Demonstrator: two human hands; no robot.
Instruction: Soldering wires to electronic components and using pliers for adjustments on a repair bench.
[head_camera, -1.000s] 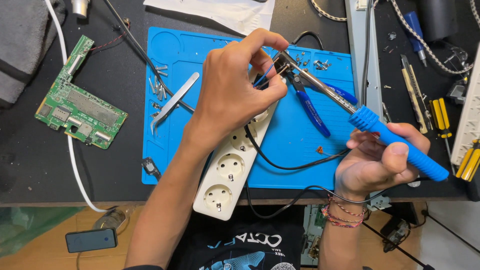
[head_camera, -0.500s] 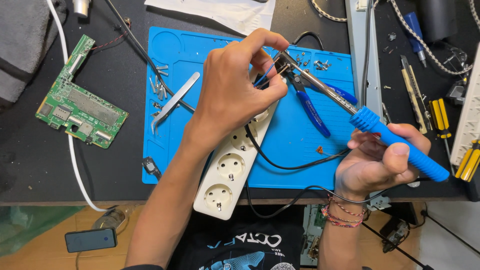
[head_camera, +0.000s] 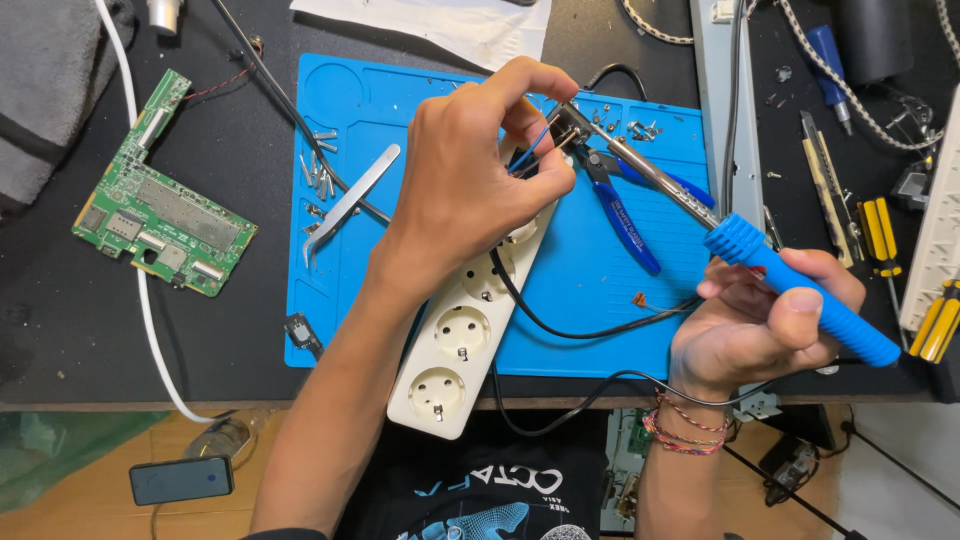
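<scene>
Head view: left hand (head_camera: 470, 190) is pinching thin wires (head_camera: 535, 150) above the blue mat (head_camera: 590, 290), while right hand (head_camera: 760, 320) is gripping the soldering iron (head_camera: 740, 245), tip touching them; steadiness seems needed next.

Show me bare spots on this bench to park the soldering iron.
Free: the blue mat below the blue cutters, beside the power strip; black bench between circuit board and mat. Crowded: mat's top edge with screws, tweezers, and the right side's screwdrivers.
</scene>
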